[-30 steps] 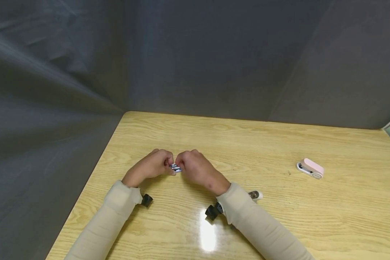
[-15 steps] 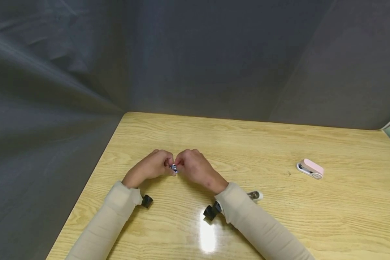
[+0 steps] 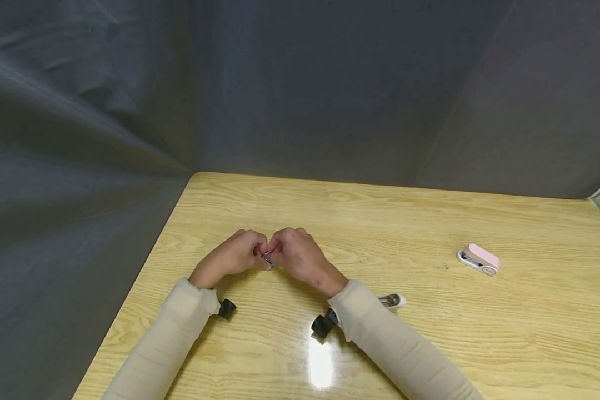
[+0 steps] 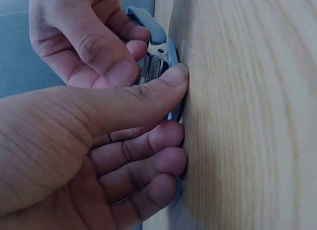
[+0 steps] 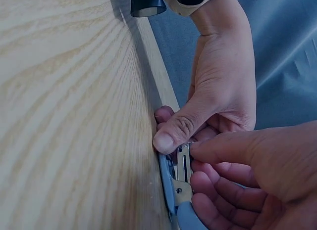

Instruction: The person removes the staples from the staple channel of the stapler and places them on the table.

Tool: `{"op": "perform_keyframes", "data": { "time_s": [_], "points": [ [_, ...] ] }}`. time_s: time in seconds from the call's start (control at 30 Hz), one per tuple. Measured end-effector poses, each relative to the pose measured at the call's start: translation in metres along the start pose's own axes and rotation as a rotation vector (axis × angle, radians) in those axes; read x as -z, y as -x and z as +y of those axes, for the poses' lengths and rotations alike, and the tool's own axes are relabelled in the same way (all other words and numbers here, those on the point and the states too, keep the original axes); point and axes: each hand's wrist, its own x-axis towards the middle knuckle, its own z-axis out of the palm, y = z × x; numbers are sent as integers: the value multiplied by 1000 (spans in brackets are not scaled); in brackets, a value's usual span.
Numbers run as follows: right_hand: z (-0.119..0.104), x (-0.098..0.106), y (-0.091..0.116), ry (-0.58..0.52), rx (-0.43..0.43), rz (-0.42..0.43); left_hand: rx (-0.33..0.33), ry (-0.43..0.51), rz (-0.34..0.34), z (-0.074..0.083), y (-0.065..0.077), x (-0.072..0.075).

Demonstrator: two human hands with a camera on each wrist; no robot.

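Between both hands, low over the table, is a small blue stapler (image 4: pixel 151 23) with its top lifted and its metal magazine (image 5: pixel 183 163) exposed. My left hand (image 4: pixel 94 136) grips one end of it, thumb over the blue base and fingers curled beneath. Thumb and forefinger of my right hand (image 5: pixel 257 165) pinch at the magazine, close to the left thumb. Whether a strip of staples sits between those right fingertips is hidden. In the head view the left hand (image 3: pixel 233 253) and right hand (image 3: pixel 302 260) meet and cover most of the stapler.
A pink and white stapler (image 3: pixel 480 259) lies to the right on the wooden table (image 3: pixel 260 350). Partly behind the right sleeve (image 3: pixel 380 328) is a white object (image 3: pixel 392 301) with a dark inset. Dark sheeting (image 3: pixel 330 100) rises along the table's back and left edges.
My right hand has shifted slightly left toward the left hand, and less of the stapler shows between them. The left hand has stayed almost still.
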Motion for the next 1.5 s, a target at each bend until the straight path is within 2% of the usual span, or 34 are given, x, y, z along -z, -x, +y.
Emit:
{"op": "perform_keyframes", "data": {
  "time_s": [0.57, 0.93, 1.5],
  "points": [
    [3, -1, -4, -20, 1, -18, -8, -38, 5, 2, -1, 1],
    [3, -2, -6, 5, 4, -23, -45, -69, 13, 0, -1, 2],
    [4, 11, -2, -50, 12, -25, 18, -46, -3, 1, 0, 0]
  ]
}}
